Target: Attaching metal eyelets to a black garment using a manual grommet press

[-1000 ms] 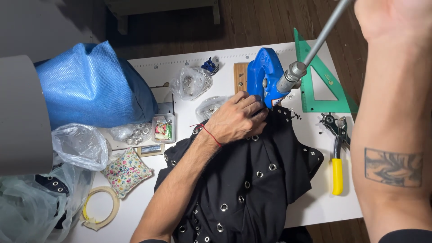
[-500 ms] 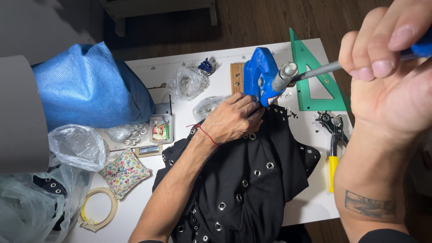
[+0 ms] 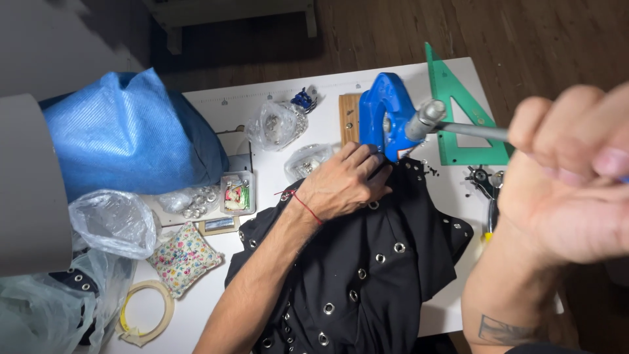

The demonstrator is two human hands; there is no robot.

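We saw black garment (image 3: 367, 275), studded with silver eyelets, spread flat on white table, upper edge tucked under blue press (image 3: 383, 115). Press stood upright on wooden base at table's far edge. Its grey metal lever (image 3: 458, 128) stretched rightward, near horizontal.

Garment (image 3: 367, 275): matt black cloth, shiny metal eyelets. Press (image 3: 383, 115): glossy blue, bare metal lever (image 3: 468, 129). Table (image 3: 262, 108): smooth white.

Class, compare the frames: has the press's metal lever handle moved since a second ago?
Yes. The lever handle has swung down from steeply raised to almost level across the green set square, pulled by the right hand.
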